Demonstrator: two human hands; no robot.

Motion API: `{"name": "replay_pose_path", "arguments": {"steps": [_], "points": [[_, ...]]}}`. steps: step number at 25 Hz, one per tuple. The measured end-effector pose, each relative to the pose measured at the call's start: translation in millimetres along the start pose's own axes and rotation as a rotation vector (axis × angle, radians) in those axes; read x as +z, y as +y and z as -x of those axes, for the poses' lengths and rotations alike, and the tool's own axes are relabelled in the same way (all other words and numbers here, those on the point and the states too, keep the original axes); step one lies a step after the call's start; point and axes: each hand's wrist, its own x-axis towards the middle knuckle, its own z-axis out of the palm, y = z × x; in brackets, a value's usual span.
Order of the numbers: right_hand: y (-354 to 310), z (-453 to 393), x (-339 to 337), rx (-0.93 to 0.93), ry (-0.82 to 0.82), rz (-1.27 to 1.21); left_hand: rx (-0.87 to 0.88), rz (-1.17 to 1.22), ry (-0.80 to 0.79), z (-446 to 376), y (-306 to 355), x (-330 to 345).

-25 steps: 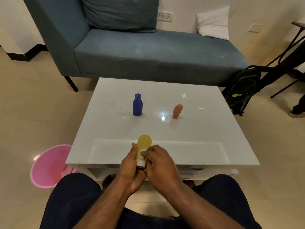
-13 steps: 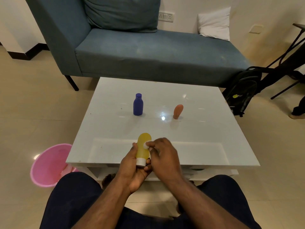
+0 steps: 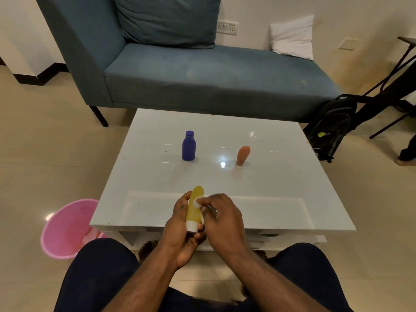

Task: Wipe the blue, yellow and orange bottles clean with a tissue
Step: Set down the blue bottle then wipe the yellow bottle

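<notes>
My left hand [image 3: 180, 230] grips the yellow bottle [image 3: 194, 204] near its white cap, which points down toward me, above the near edge of the white table [image 3: 281, 194]. My right hand [image 3: 221, 218] pinches a small white tissue [image 3: 197, 202] and presses it against the upper right side of the yellow bottle. The blue bottle [image 3: 188, 146] stands upright at the table's middle left. The orange bottle [image 3: 242, 155] stands cap-down to its right, apart from it.
A pink bucket [image 3: 67, 228] sits on the floor left of the table. A blue-grey sofa [image 3: 202, 70] runs behind the table. A black backpack [image 3: 328, 129] leans at the right, near dark chair legs. My knees are under the near table edge.
My right hand slid the tissue up the yellow bottle from the cap end toward its upper part. The left hand kept its hold; the blue and orange bottles stayed put.
</notes>
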Motion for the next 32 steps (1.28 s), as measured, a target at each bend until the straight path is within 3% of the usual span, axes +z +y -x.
{"name": "replay_pose_path", "arguments": {"steps": [6,13,17,22,26,30,32], "points": [[3,-20,-1,-0.032,0.004,0.045,-0.067,-0.111,0.039,6,-2,9],[5,7,8,-0.142,-0.098,0.127,-0.138,0.033,-0.050,5,-1,4],[8,-30,-1,-0.066,-0.002,0.168,-0.148,0.017,0.017,2,0,7],[4,-2,7,-0.222,-0.172,0.257,-0.163,0.050,0.011,1,4,3],[9,-27,5,-0.114,-0.020,0.198,-0.156,0.031,0.034,-1,0,4],[1,-7,9,-0.239,-0.171,0.287,-0.161,0.045,0.016,3,5,6],[6,-22,5,-0.181,-0.130,0.273,-0.165,0.013,0.021,3,4,5]]}}
